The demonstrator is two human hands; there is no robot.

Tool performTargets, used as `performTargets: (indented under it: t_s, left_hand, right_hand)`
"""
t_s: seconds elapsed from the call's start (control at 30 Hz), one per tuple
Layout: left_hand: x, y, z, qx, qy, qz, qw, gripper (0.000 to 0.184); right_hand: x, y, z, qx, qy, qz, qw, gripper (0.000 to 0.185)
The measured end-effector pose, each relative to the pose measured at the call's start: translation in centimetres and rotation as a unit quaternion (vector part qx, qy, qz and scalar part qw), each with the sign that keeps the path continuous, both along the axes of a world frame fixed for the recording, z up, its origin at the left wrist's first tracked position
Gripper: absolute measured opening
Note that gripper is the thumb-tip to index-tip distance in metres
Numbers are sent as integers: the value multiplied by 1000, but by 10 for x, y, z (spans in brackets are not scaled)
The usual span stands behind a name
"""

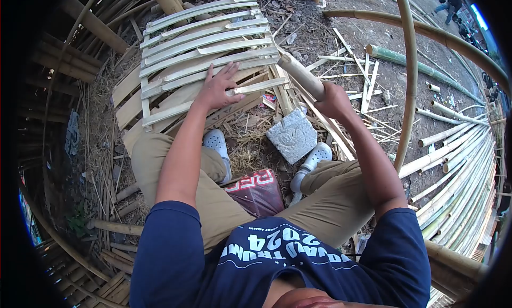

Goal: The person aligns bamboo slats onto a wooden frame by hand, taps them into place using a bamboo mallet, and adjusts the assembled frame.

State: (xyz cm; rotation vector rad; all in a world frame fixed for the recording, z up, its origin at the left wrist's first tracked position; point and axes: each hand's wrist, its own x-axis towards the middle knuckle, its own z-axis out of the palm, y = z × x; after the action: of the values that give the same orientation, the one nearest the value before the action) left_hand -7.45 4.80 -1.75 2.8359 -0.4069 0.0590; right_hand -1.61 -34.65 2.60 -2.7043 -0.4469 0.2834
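A slatted bamboo panel [208, 55], made of several pale split strips on side rails, lies before me at the upper left. My left hand [217, 89] is over its near end. Thumb and forefinger close around a bamboo slat [261, 86], while the other fingers spread onto the neighbouring strip. My right hand [335, 101] is wrapped around the near end of a thick round wooden stick [301, 73]. The stick's far end is beside the panel's right rail. Between my feet and the panel sits a rough grey stone block [292, 136].
Wider boards [128, 113] lie under the panel. Split bamboo offcuts [369, 84] litter the ground at right, near a green bamboo pole [421, 68] and a stack of poles [458, 169]. An upright bamboo pole [409, 79] stands right of my arm. A person [450, 7] is far off.
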Motion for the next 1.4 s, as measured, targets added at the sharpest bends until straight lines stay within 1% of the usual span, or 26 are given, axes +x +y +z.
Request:
performTargets:
  t_s: [0.03,0.13,0.17,0.2,0.27,0.37,0.47,0.57,0.67,0.7,0.77,0.8,0.83,0.87,0.9,0.93,1.0,1.03,1.07,1.13,1.17,1.27,1.4]
  left_hand:
    - [1,-1,1,5,2,1,1000,44]
    - [-4,-1,-3,14,5,3,1000,44]
    - [-6,-2,-4,14,-3,-1,1000,43]
    - [-3,-1,-1,17,-14,-5,1000,43]
    - [1,2,2,2,-11,-6,1000,41]
    - [-4,0,5,-19,-7,4,1000,41]
    - [-5,1,-1,-22,-36,-6,999,41]
    - [-4,3,-2,3,-50,-8,999,45]
    - [-4,2,-3,7,-52,-8,999,44]
    - [-4,0,-3,6,-58,-12,998,43]
    - [-6,1,0,10,-68,-12,998,42]
    - [-8,3,2,-3,-78,-19,997,40]
    - [-8,3,2,-17,-88,-27,996,38]
    - [-9,2,3,-32,-100,-36,994,36]
    - [-12,1,7,-53,-132,-53,988,35]
    - [-15,0,11,-58,-121,-46,990,36]
    - [-22,1,17,-69,-98,-33,992,37]
    - [-25,3,18,-73,-114,-19,991,43]
    - [-23,5,13,-54,-154,41,986,46]
    - [-16,7,7,-14,-233,159,959,52]
    - [-16,9,4,3,-215,222,951,54]
    - [-14,31,-8,7,-86,241,967,55]
    - [-21,26,-1,10,-118,233,965,53]
  right_hand:
    - [-2,3,5,61,-16,-26,998,36]
    - [-5,6,5,-2,-19,-23,1000,35]
    - [-4,3,2,-110,-8,58,992,36]
    - [-5,8,-2,-100,-7,29,995,39]
    - [-6,9,-9,-50,-52,8,997,37]
    - [-10,15,10,-15,-15,-20,1000,37]
    - [-12,13,8,-34,-8,11,999,39]
    - [-6,8,-3,-87,10,32,996,41]
    - [-10,13,0,30,-35,-34,998,40]
    - [-11,15,6,75,-8,-66,995,43]
    - [-7,11,-4,44,0,-62,997,45]
    - [-5,10,-8,31,4,-58,998,46]
    - [-6,11,-3,-4,29,-54,998,47]
    - [-2,9,-10,-44,34,-46,997,46]
    - [-1,9,-9,-44,41,-44,997,47]
    - [-1,9,-9,-45,49,-42,997,48]
    - [-3,9,-6,5,56,-56,997,49]
    - [-3,10,-4,29,60,-62,996,49]
    - [-3,10,-6,26,53,-54,997,49]
    - [-2,10,-5,19,37,-39,998,49]
    - [-2,10,-4,13,35,-32,999,50]
    - [-2,13,-6,3,30,-31,999,51]
    - [-3,14,-5,3,44,-33,998,51]
